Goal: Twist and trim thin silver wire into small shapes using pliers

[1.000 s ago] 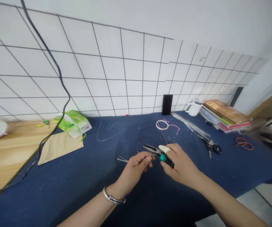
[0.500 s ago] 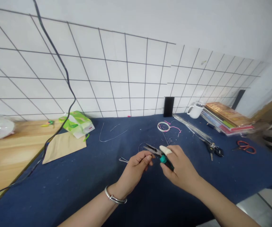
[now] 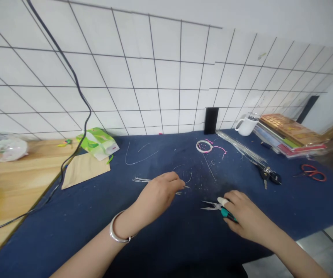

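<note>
My left hand (image 3: 163, 193) is low over the blue cloth, fingers pinched together at a small curved wire (image 3: 189, 179); what exactly lies between the fingertips is too small to tell. Thin silvery wire pieces (image 3: 141, 180) lie beside and partly beneath this hand. Wrapped around the green-and-black handles of the pliers (image 3: 227, 213) is my right hand (image 3: 243, 214), with a white cover on one finger. The plier jaws point left and stand apart, with nothing between them. Beyond the hands lies a white ring (image 3: 204, 146) with pink thread.
A bundle of wires (image 3: 242, 147), keys (image 3: 265, 177) and red-handled scissors (image 3: 313, 172) lie to the right. Behind them are a white mug (image 3: 246, 125) and stacked books (image 3: 291, 135). A green packet (image 3: 98, 143) and brown paper (image 3: 85, 170) lie left, near a black cable (image 3: 82, 96).
My hands have moved apart. The left has lowered towards the wire pieces on the cloth; the right has drawn back to the right with the pliers, whose jaws have opened wider.
</note>
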Tool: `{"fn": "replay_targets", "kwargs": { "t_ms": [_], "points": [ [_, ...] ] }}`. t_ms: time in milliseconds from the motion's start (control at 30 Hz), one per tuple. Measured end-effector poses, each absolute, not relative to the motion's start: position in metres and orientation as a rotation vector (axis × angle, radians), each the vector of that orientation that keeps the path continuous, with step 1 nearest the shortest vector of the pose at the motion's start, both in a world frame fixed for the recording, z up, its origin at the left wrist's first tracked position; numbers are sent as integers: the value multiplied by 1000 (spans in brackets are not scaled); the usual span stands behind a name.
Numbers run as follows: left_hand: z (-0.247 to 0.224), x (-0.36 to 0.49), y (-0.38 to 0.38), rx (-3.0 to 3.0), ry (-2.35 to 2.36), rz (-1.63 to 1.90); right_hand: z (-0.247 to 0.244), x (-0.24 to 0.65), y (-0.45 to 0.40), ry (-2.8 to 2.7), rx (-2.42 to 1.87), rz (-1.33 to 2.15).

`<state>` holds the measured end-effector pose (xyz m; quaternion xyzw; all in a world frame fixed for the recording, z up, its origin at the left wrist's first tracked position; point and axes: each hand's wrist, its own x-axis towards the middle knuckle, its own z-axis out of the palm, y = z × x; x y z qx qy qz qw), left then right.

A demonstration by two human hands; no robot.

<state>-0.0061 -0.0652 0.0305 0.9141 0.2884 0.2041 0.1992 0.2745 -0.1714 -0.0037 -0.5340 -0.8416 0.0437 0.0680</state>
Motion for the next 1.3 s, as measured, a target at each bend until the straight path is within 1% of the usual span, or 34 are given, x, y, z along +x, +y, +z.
{"fn": "replay_targets", "kwargs": {
  "t_ms": [133, 267, 433, 567, 700, 800, 867, 967, 1100, 1167, 1233, 1300],
  "points": [
    [26, -2, -70, 2617, 779, 479, -11, 276, -175, -2495, -1578, 49],
    [20, 6, -77, 2582, 811, 478, -4, 247, -160, -2342, -1460, -151],
    [13, 13, -82, 2503, 858, 488, -3, 200, -138, -2450, -1285, -321],
    [10, 12, -80, 2404, 821, 480, -7, 192, -130, -2484, -1216, -359],
    [16, 4, -75, 2335, 717, 371, -2, 195, -129, -2629, -1056, -214],
    [24, -1, -72, 2414, 553, 238, 3, 194, -127, -2729, -907, -64],
    [27, -2, -71, 2492, 533, 198, 3, 193, -123, -2742, -889, -13],
    [30, -3, -71, 2645, 591, 370, -1, 197, -111, -2628, -1006, 12],
    [30, -12, -69, 2757, 723, 902, -1, 207, -95, -2230, -1205, 128],
    [30, -16, -68, 2655, 846, 1066, 3, 208, -92, -2022, -1279, 256],
    [32, -16, -66, 2433, 975, 1040, 6, 205, -94, -1910, -1294, 393],
    [34, -14, -64, 2159, 1010, 954, 7, 198, -97, -1911, -1255, 523]
  ]
}}
